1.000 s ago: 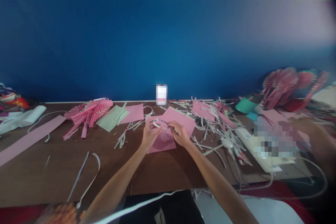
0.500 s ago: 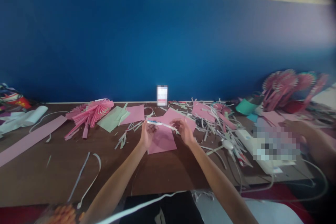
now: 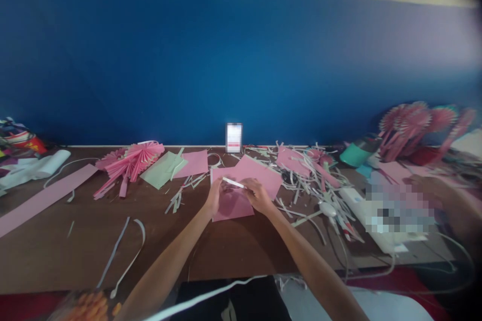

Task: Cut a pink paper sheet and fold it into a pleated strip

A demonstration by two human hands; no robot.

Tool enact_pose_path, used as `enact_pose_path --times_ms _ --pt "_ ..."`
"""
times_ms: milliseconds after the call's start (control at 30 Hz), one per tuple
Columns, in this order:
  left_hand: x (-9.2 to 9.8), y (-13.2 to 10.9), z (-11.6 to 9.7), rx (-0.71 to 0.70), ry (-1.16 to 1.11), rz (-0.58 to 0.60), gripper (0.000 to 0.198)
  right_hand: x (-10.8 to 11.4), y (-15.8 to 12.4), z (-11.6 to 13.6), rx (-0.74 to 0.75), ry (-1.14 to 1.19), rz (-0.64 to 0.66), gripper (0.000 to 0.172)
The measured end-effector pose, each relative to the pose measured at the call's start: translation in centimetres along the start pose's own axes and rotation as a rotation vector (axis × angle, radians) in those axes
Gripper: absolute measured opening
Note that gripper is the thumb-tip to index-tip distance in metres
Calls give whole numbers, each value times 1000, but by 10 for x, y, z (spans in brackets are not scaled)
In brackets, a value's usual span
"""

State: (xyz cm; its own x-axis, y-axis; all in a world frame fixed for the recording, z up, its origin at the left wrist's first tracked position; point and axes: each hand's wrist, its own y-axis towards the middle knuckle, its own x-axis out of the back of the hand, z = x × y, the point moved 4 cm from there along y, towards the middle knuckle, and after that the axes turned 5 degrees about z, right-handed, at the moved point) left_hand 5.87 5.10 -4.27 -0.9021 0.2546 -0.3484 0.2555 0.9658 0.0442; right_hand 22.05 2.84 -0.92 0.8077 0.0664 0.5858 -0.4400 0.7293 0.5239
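Observation:
A narrow white paper strip stretches between my two hands, above a pink paper sheet on the table. My left hand has its fingers closed at the strip's left end. At the right end, the closed fingers of my right hand grip it. Another pink sheet lies just behind my right hand, overlapping the first. The fingertips are small and partly hidden.
Left stand folded pink paper rosettes and a green sheet. Tangled white strips spread to the right, near a white power strip with cables. A phone leans on the blue partition. Another person's hand is far right.
The strip was longer and curved, spanning hands further apart with spread fingers. Now my hands are closer together and lower, and the visible part looks short and straight.

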Motion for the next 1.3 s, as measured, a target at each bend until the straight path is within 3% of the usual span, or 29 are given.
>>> enact_pose_path --times_ms 133,400,633,767,967,1300 --pt "6 -12 -27 -297 427 -185 34 5 -4 -3 -7 -104 -3 20" --pt "-18 -23 -42 -463 555 -49 34 -6 -5 -1 75 -284 95 30" --pt "-13 -25 -43 -509 490 6 36 -4 -6 -8 79 -340 74 30" --pt "-13 -26 -42 -455 493 34 36 -3 -7 -10 71 -343 67 30" --pt "-7 -24 -39 -368 546 -163 31 -1 -6 -5 86 -381 99 29" --pt "3 -22 -42 -420 562 -330 24 0 -5 3 93 -483 139 29"
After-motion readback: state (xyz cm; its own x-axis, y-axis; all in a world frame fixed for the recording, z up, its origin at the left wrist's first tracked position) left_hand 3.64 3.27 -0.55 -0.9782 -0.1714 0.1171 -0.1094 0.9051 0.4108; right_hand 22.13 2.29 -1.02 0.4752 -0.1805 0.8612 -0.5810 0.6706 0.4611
